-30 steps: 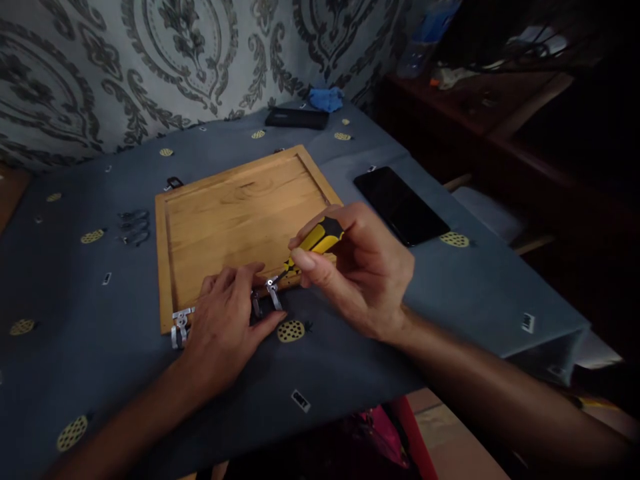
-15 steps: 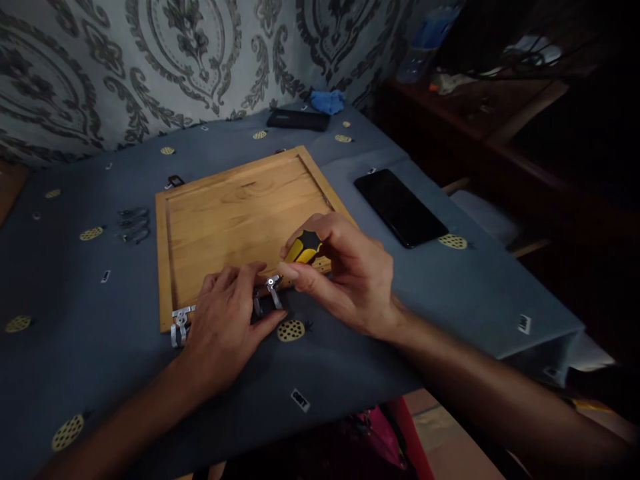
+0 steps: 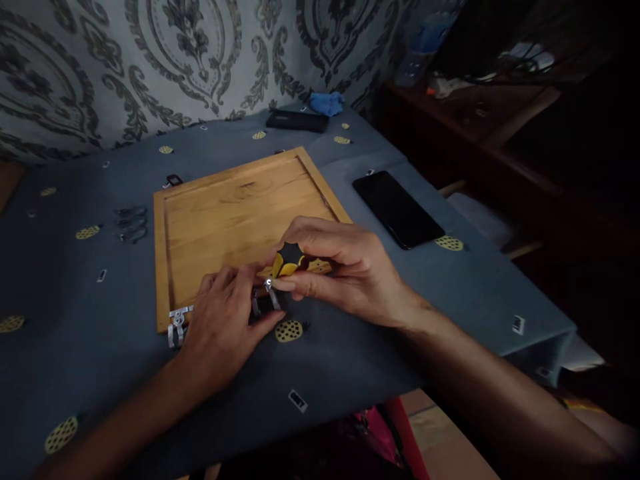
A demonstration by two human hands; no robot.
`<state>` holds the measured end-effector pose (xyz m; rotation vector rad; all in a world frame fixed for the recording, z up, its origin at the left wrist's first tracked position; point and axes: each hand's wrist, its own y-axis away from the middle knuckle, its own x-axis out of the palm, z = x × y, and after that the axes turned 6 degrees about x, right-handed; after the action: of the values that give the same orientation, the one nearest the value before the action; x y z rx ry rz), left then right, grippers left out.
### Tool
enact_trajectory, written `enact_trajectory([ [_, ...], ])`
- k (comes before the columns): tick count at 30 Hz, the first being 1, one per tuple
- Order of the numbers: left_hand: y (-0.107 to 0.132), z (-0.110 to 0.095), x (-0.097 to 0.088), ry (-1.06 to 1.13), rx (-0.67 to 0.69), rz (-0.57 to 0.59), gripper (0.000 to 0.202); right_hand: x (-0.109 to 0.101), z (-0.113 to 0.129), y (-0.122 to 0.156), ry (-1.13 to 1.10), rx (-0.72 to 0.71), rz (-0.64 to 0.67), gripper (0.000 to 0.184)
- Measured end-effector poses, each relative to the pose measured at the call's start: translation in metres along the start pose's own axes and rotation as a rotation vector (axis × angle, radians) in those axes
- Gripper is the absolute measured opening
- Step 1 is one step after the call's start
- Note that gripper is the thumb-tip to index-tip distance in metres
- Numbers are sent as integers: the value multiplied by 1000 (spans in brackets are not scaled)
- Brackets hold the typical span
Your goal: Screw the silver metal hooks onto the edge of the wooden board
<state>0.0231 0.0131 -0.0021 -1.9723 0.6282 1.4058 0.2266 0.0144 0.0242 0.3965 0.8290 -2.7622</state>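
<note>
Gripping screwdriver (image 3: 289, 260), right hand (image 3: 345, 273) closed round handle, now tipped end-on toward camera (a second ago it leaned right). Tip at hook (image 3: 273, 295) on board (image 3: 235, 213) near edge. Left hand (image 3: 225, 327) flat, fingers bracing hook and crowding it. Second hook (image 3: 176, 328) just left. Spare hooks (image 3: 131, 225) and phone (image 3: 397, 208) on counter (image 3: 350, 360), well apart.

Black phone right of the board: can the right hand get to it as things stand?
Probably yes. The phone lies flat on the cloth just beyond the right hand, with only bare cloth between them. But that hand is closed on the yellow-and-black screwdriver, so it has no free fingers.
</note>
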Motion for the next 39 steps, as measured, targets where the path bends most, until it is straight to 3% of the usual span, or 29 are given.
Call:
enact_trajectory([
  [6,0,-1,-1,-4,-43,61,37,19,-3,2,138,-73,-215,24],
  [9,-1,-2,-1,8,-52,67,36,24,-3,3,175,-61,-243,27],
  [13,-1,-3,-2,9,-38,69,34,23,-1,5,177,-84,-246,25],
  [19,0,-3,-4,23,-65,47,43,18,7,9,136,17,-484,22],
  [29,0,-2,-3,25,-31,38,43,16,-2,9,359,-54,-333,19],
  [39,0,-1,-2,37,-28,37,38,17,0,10,363,-29,-278,18],
])
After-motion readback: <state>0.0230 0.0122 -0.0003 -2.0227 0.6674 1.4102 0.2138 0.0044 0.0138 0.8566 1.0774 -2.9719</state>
